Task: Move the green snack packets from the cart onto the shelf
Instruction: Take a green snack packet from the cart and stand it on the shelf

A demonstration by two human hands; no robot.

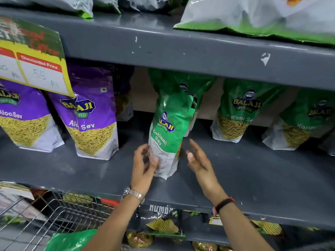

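A green Ratlami Sev packet (169,131) stands upright on the grey shelf (72,171), turned slightly sideways. My left hand (144,161) touches its lower left edge with curled fingers. My right hand (196,156) hovers just right of the packet, fingers spread, not touching it. Another green packet (183,82) stands behind it. Two more green packets (239,111) (306,122) stand further right. In the wire cart (54,212) at the lower left lies one more green packet (72,240).
Purple Aloo Sev packets (92,113) stand on the shelf's left under a yellow price tag (34,69). A shelf above (181,49) holds large green-and-white bags (262,17). Dark snack packs (161,223) fill the shelf below.
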